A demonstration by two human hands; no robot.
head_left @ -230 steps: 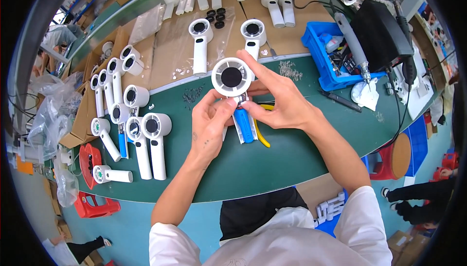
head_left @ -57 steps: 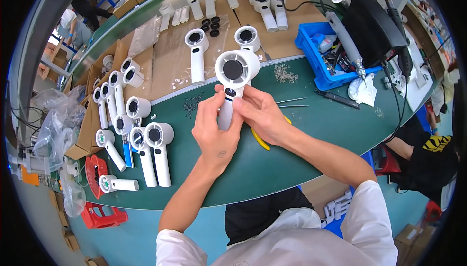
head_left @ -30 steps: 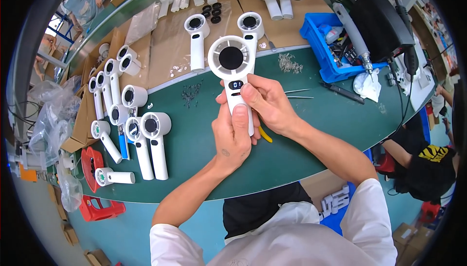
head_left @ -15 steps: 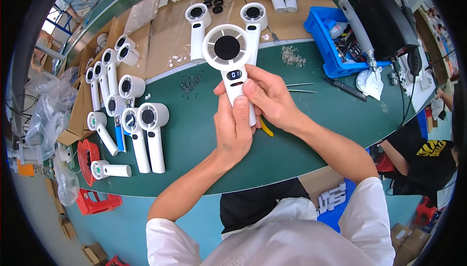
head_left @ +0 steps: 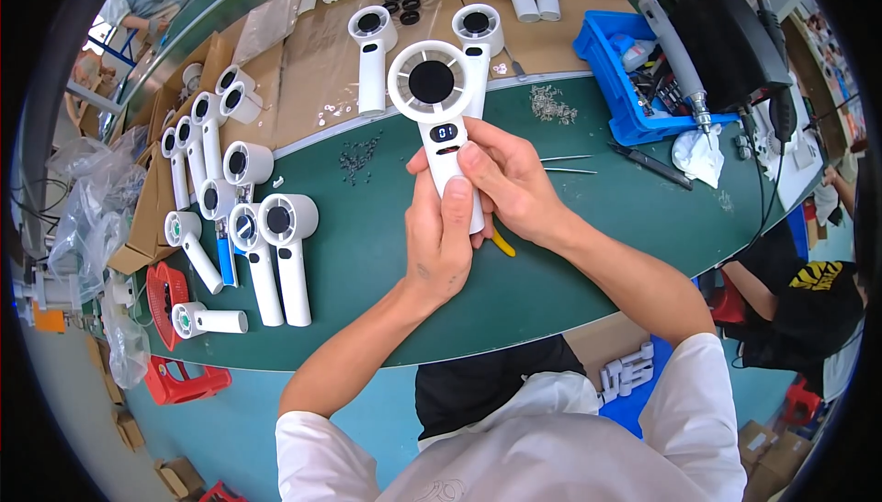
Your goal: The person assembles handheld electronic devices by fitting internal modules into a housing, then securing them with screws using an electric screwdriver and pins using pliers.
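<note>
Between my two hands is a white handheld fan (head_left: 448,137), held upright over the green mat with its round black-centred head up and a small lit display on the neck. My left hand (head_left: 439,226) is wrapped round the lower handle, thumb along its front. From the other side my right hand (head_left: 510,176) grips the handle, its thumb by the slot below the display. Just beneath my fingers, a yellow tool handle (head_left: 503,243) pokes out. Metal tweezers (head_left: 570,170) lie to the right of my right hand. Two more white fans, one of them a fan (head_left: 371,61), lie beyond.
Several fans and part-assembled fan bodies (head_left: 292,259) fill the mat's left side. Loose dark screws (head_left: 358,158) and silver screws (head_left: 553,104) lie in piles. A blue bin (head_left: 614,70), an electric screwdriver (head_left: 675,56) and a black pen-like tool (head_left: 650,166) are at right.
The fan in my hands has tilted slightly, its head shifting a little up and to the right. Both hands keep their grip.
</note>
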